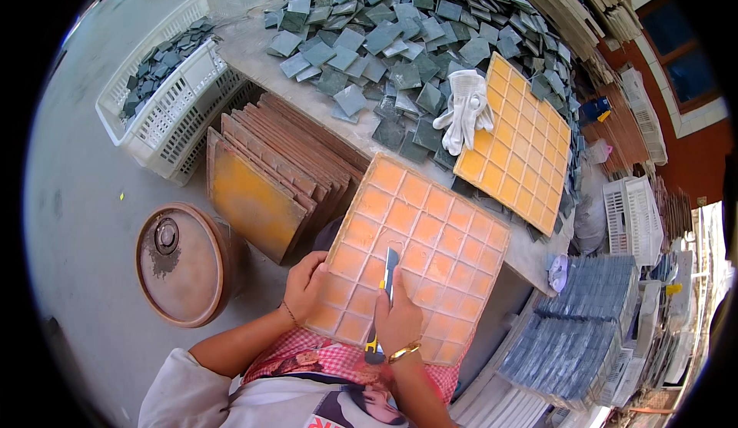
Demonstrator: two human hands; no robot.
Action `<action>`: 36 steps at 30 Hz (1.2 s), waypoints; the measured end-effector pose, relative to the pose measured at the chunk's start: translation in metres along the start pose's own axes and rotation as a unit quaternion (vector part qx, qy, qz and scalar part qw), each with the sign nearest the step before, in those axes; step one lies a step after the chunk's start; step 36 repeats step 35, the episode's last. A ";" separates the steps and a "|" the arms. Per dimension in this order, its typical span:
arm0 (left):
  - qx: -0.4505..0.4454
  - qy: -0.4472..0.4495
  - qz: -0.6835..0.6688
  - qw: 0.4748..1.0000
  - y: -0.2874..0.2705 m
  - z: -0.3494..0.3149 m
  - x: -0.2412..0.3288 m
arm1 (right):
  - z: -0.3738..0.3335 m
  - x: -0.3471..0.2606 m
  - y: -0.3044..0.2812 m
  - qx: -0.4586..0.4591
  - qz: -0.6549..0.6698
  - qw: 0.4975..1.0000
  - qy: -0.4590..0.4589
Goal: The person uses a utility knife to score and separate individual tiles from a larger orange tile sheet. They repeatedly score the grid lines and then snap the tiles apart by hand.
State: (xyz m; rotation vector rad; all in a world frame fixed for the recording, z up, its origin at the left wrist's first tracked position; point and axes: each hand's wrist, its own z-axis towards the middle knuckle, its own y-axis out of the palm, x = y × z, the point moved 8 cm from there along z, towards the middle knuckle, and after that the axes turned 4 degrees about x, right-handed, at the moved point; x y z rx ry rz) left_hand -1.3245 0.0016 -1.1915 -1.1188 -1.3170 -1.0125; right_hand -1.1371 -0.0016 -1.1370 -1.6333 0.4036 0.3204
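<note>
An orange square grid tray [453, 247] with pale raised ribs lies tilted across my lap, its far edge by the table. My left hand [306, 288] grips its left edge, fingers partly hidden behind the rim. In my right hand [400, 322] is a utility knife [390, 265] with a yellow and dark handle, my index finger stretched along it. Its blade points away from me over the middle of the tray, near a small curved mark in one cell. I cannot tell whether the tip touches the surface.
A second, yellow grid tray [516, 147] rests on the table with white gloves [466, 111] over its corner. Loose green-grey tiles [407, 40] are heaped behind. To the left are stacked boards [257, 194], a round rusty drum [181, 274] and a white crate [184, 94]; stacked tiles [565, 336] stand right.
</note>
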 end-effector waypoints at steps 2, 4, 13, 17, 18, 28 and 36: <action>-0.001 -0.009 -0.008 1.000 0.002 0.002 -0.005 | 0.001 0.001 -0.008 0.019 0.004 1.000 -0.003; 0.004 -0.009 -0.004 1.000 0.000 0.002 -0.007 | -0.006 -0.022 0.005 0.003 -0.023 0.999 -0.033; 0.084 0.108 0.140 0.981 -0.012 0.010 0.037 | -0.014 0.002 -0.013 0.022 0.172 0.985 -0.013; 0.006 0.289 0.232 0.929 0.029 0.016 0.075 | -0.015 0.014 -0.021 0.030 0.169 0.985 0.003; -0.028 0.325 0.233 0.916 0.044 0.015 0.082 | -0.016 0.016 -0.023 0.038 0.176 0.984 -0.004; -0.209 0.430 0.355 0.803 0.106 0.034 0.080 | -0.006 0.027 -0.047 0.056 0.188 0.981 -0.007; -0.173 0.466 0.353 0.793 0.092 0.043 0.079 | -0.001 0.042 -0.051 0.039 0.181 0.983 0.003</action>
